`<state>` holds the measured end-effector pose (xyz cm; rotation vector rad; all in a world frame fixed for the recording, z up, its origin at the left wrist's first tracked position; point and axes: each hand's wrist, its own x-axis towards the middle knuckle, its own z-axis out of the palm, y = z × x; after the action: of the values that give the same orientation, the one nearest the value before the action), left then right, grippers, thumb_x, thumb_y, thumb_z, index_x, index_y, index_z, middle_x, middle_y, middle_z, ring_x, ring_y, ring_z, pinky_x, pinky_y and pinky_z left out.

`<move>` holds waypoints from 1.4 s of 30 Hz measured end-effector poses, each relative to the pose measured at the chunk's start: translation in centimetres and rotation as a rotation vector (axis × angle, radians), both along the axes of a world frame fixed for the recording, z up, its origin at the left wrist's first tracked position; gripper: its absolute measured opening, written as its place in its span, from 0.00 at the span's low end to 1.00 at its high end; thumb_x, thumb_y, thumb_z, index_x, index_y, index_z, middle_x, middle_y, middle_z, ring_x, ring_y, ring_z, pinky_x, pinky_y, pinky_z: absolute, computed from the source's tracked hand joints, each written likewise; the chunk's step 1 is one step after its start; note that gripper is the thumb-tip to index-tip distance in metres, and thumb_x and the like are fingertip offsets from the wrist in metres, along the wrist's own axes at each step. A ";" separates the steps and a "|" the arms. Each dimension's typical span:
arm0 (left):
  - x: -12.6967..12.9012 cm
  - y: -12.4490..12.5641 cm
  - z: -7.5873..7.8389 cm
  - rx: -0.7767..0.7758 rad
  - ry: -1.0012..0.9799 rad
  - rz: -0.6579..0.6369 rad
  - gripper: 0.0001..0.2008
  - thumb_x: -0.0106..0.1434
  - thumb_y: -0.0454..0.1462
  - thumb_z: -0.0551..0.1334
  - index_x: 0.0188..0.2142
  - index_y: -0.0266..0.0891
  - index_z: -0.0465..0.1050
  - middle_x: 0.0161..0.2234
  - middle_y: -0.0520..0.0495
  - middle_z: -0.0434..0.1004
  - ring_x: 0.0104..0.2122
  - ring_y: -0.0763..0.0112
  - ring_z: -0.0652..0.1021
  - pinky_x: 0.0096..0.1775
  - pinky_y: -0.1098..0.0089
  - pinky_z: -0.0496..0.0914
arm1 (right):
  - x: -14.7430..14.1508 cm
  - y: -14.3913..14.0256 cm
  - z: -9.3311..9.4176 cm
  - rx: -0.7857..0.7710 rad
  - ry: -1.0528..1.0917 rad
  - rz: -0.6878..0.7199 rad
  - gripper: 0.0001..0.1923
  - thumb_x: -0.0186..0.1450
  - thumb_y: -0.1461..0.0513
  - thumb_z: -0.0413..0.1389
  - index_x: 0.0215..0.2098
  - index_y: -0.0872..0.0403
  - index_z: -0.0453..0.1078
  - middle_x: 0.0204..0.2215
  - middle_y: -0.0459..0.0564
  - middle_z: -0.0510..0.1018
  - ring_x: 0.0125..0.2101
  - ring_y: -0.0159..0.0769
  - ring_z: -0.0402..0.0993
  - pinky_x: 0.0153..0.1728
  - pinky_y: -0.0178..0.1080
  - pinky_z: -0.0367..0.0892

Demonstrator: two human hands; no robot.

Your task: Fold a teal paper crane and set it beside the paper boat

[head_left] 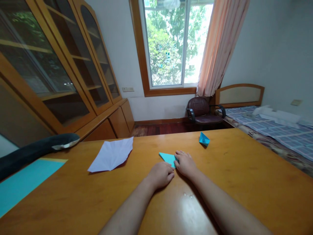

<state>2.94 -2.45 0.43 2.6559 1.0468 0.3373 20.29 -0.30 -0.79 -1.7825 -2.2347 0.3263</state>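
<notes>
A turquoise piece of paper [169, 158], folded into a triangle, lies on the wooden table between my hands. My left hand [160, 175] is closed at its near edge, with the fingers curled inward. Over the right end of the same paper rests my right hand [186, 164], thumb and fingers bent around that end and covering it. Farther back and to the right stands a small blue folded paper boat [204, 139], apart from both hands.
A creased white sheet [112, 155] lies on the table [220, 189] at the left. Flat turquoise sheets [26, 182] are at the far left edge, beside a dark padded armrest [36, 147]. Beyond the table are an office chair [201, 111] and a bed [276, 127].
</notes>
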 end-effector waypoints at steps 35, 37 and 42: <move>-0.5 2.3 -3.1 -0.306 -0.840 0.544 0.25 0.60 0.35 0.58 0.58 0.36 0.62 0.42 0.44 0.77 0.33 0.72 0.78 0.37 0.72 0.73 | -2.0 1.1 -2.9 -0.012 1.243 -0.126 0.17 0.51 0.58 0.56 0.39 0.52 0.63 0.18 0.38 0.68 0.19 0.30 0.63 0.22 0.33 0.59; -0.2 2.5 -3.4 -0.363 -0.954 0.517 0.24 0.60 0.35 0.58 0.57 0.36 0.64 0.42 0.44 0.77 0.32 0.73 0.78 0.37 0.72 0.73 | -2.0 1.1 -2.8 -0.018 1.298 -0.122 0.20 0.50 0.58 0.57 0.41 0.53 0.65 0.19 0.39 0.69 0.20 0.30 0.65 0.22 0.33 0.61; 0.2 2.7 -3.4 -0.519 -1.149 0.496 0.26 0.56 0.37 0.62 0.55 0.36 0.65 0.35 0.49 0.77 0.31 0.73 0.77 0.35 0.74 0.72 | -2.0 1.1 -2.3 -0.073 1.396 -0.120 0.26 0.48 0.57 0.59 0.45 0.55 0.68 0.22 0.42 0.74 0.21 0.30 0.68 0.23 0.34 0.64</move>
<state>3.14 0.25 -2.96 1.3045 1.0900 1.2672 18.28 0.81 -3.10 -1.0369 -1.0885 1.1655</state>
